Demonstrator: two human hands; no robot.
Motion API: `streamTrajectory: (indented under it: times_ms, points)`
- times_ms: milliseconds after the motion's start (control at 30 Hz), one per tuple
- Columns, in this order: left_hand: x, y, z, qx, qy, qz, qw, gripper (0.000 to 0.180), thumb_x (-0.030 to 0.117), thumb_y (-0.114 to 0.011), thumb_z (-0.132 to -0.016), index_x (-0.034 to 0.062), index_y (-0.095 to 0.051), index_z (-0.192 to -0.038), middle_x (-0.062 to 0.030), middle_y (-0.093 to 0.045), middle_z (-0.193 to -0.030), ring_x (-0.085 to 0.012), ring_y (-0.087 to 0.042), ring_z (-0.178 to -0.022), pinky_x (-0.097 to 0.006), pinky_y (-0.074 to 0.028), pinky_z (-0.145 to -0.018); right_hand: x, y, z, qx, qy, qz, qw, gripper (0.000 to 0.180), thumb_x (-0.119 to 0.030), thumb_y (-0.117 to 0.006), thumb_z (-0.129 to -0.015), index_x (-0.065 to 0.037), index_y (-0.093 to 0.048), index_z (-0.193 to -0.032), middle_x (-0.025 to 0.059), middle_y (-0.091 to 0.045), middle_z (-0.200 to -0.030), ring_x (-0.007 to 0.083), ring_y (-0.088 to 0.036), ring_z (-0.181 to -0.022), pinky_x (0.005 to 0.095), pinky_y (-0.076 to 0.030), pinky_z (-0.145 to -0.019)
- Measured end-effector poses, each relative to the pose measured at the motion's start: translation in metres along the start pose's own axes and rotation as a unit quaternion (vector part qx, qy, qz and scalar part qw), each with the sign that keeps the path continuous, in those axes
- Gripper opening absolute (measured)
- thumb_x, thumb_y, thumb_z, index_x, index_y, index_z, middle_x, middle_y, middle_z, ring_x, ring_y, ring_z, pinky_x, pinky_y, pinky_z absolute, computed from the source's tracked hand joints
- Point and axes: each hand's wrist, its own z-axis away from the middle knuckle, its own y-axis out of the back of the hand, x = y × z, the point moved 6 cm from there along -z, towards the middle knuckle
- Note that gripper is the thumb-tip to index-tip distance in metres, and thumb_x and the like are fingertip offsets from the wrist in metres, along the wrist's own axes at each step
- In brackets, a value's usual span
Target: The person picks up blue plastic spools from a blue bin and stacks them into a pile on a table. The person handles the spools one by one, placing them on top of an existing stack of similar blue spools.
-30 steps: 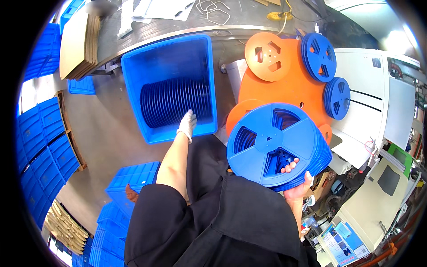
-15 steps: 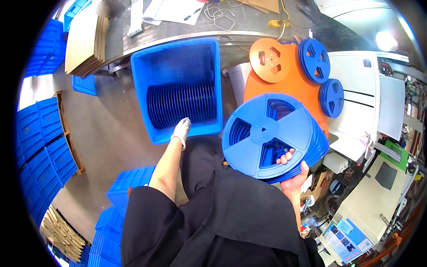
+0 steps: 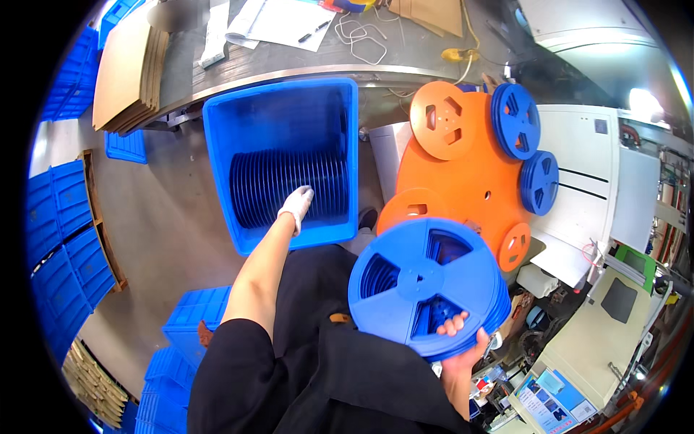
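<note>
Below, right hand (image 3: 463, 340) grasping blue reel stack (image 3: 426, 286), gloved left hand (image 3: 296, 206) released on crate's (image 3: 217, 145) reels (image 3: 289, 184)

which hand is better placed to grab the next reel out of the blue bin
Left. The gloved left hand is free and already at the row of reels in the bin; the right hand is holding a reel stack.

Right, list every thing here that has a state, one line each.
Blue crate: open-topped, part filled.
Row of blue reels: on edge inside the crate.
Left hand: gloved, on the row.
Stack of blue reels: held from below.
Right hand: bare, gripping the stack.
Orange reels: lying flat.
</note>
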Motion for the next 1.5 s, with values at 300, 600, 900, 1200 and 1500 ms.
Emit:
streamTrajectory:
  times_ms: [300, 600, 900, 1200, 1500]
  points:
    - [0.076, -0.044, -0.121, -0.006, -0.007, -0.066, 0.998, 0.051, 0.025, -0.047, -0.089, 0.0073, -0.045, -0.136, -0.0176, -0.052, -0.134, -0.0319, -0.049, -0.125, -0.038, -0.041, -0.102, 0.041, 0.029, 0.017, 0.108, -0.071, 0.073, 0.989, 0.054, -0.046, -0.057, -0.077, -0.006, -0.047, -0.111, 0.007, -0.052, -0.087, 0.023, -0.051, -0.079, 0.0414, -0.041, -0.082]
    - [0.108, -0.063, -0.221, 0.072, -0.006, -0.214, 0.974, 0.051, 0.017, -0.056, -0.083, 0.0032, -0.048, -0.132, -0.0244, -0.055, -0.126, -0.0367, -0.053, -0.118, -0.041, -0.044, -0.1, 0.055, 0.056, 0.009, 0.185, -0.096, 0.06, 0.976, 0.058, -0.048, -0.059, -0.073, -0.005, -0.046, -0.11, 0.0082, -0.054, -0.087, 0.0244, -0.053, -0.083, 0.0417, -0.04, -0.086]
    - [0.042, -0.036, -0.204, 0.12, -0.027, 0.003, 0.992, 0.037, 0.008, -0.053, -0.085, 0.0028, -0.056, -0.121, -0.016, -0.065, -0.105, -0.0258, -0.067, -0.089, -0.036, -0.053, -0.082, 0.042, 0.049, 0.019, 0.142, -0.082, 0.048, 0.985, 0.057, -0.045, -0.058, -0.075, -0.003, -0.048, -0.112, 0.0096, -0.054, -0.089, 0.0254, -0.053, -0.084, 0.0418, -0.041, -0.087]
    - [0.063, -0.084, -0.227, -0.044, 0.05, 0.029, 0.997, 0.054, 0.016, -0.058, -0.086, 0.0051, -0.044, -0.136, -0.02, -0.057, -0.126, -0.031, -0.063, -0.104, -0.037, -0.051, -0.087, 0.065, 0.052, 0.016, 0.141, -0.117, 0.045, 0.982, 0.058, -0.047, -0.06, -0.075, -0.002, -0.047, -0.11, 0.0097, -0.05, -0.093, 0.0239, -0.048, -0.089, 0.0389, -0.037, -0.09]
    - [0.145, -0.025, -0.08, 0.064, -0.052, 0.035, 0.996, 0.023, 0.025, -0.052, -0.087, 0.0087, -0.058, -0.102, -0.0067, -0.059, -0.073, -0.0145, -0.056, -0.06, -0.033, -0.046, -0.057, 0.061, 0.051, 0.021, 0.164, -0.08, 0.032, 0.983, 0.057, -0.046, -0.059, -0.076, -0.003, -0.047, -0.111, 0.0091, -0.053, -0.087, 0.0243, -0.053, -0.083, 0.0414, -0.043, -0.085]
